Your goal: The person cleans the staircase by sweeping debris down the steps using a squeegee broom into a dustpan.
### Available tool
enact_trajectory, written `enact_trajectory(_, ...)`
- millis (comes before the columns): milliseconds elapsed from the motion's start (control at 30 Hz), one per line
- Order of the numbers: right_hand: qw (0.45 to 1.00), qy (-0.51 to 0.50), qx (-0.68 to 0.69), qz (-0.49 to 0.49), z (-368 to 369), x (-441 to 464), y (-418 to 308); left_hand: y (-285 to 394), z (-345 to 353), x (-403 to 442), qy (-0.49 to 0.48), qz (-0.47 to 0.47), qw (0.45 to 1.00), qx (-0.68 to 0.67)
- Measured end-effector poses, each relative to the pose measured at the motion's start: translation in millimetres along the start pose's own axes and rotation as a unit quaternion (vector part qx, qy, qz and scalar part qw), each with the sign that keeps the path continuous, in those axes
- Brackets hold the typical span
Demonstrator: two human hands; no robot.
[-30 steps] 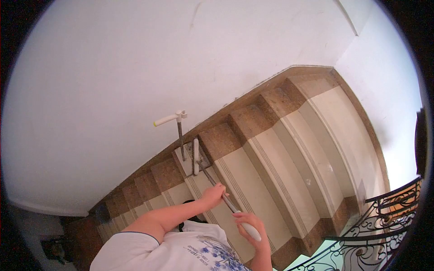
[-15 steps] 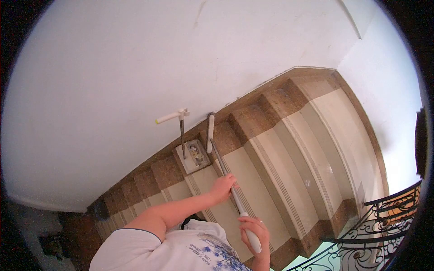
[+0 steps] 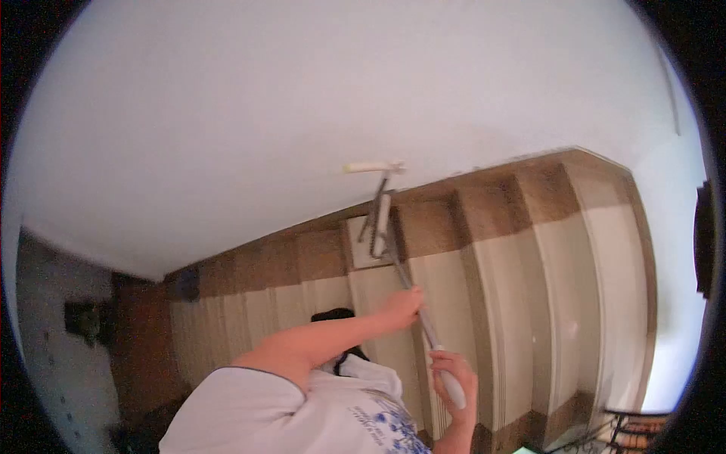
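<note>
My left hand (image 3: 402,306) is wrapped around the grey shaft of a long-handled broom (image 3: 429,327). Closed on the white grip at its upper end is my right hand (image 3: 457,382). The white broom head (image 3: 383,216) is over or in a dustpan (image 3: 361,256), blurred by motion; I cannot tell whether it touches the pan. The dustpan rests on a stair step near the wall, its upright pole topped by a pale handle (image 3: 370,167). The broom head hides most of the pan's inside.
Beige stairs (image 3: 522,303) with brown borders run across the view. A white wall (image 3: 227,136) rises alongside them. Black iron railing (image 3: 639,431) stands at the lower right. A dark shoe (image 3: 333,314) shows beside my shirt.
The broom head has gone from the step beside the dustpan to over the pan, covering the debris seen there earlier. The view has turned and shifted. Both hands keep their hold.
</note>
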State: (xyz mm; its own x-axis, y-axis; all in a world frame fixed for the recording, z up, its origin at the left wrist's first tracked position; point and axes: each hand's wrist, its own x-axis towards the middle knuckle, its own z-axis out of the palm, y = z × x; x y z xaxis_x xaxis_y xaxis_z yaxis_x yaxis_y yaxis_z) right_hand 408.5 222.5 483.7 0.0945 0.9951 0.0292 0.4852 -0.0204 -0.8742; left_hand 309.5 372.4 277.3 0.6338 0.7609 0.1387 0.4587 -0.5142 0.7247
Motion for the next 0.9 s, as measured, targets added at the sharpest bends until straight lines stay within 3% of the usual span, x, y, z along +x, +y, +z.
enact_trajectory(100, 0.999, -0.033, -0.017, -0.03, 2, 9, 5, 3, 0, -4, 0.001, -0.077, 0.997, -0.001)
enact_trajectory(167, 0.998, -0.05, -0.034, -0.031, 0, 14, -6, 7, -9, -6, 0.02, -0.047, 0.998, -0.045)
enact_trajectory(300, 0.996, -0.067, -0.054, -0.02, 0, 16, -2, 8, -5, -9, 0.004, -0.093, 0.995, -0.038)
enact_trajectory(500, 0.997, -0.059, -0.046, -0.015, -6, 11, -1, 17, -6, -11, -0.005, -0.073, 0.996, -0.046)
enact_trajectory(567, 0.998, -0.053, -0.038, 0.021, -16, 7, -3, 20, 1, -2, -0.018, -0.02, 0.999, -0.028)
enact_trajectory(800, 0.992, 0.095, -0.08, -0.023, -39, -36, -54, 94, -23, 21, -0.036, 0.074, 0.995, -0.05)
enact_trajectory(900, 0.984, 0.162, -0.06, -0.031, -24, -23, -18, 81, -19, 58, -0.07, 0.095, 0.993, -0.026)
